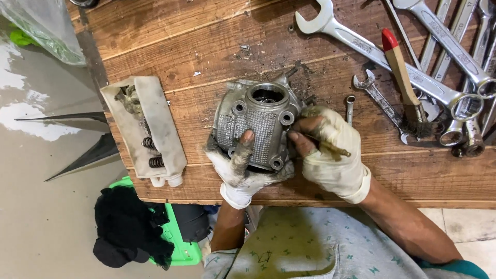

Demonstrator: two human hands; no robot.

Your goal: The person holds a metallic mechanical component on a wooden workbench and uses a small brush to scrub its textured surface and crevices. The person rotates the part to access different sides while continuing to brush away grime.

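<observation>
A grey cast metal engine part (260, 121) with bolt holes and a round opening rests on the wooden workbench (181, 46). My left hand (238, 168), in a dirty white glove with worn fingertips, grips its near edge, thumb on its face. My right hand (330, 152), also gloved, holds a thin brass-coloured tool (330, 148) against the part's right side.
Several wrenches (361, 46) lie at the right with a red-tipped wooden-handled brush (405, 82) and a small socket (351, 107). A dirty white tray (147, 129) with springs sits at the left. A black cloth (129, 227) on a green stool stands below the bench edge.
</observation>
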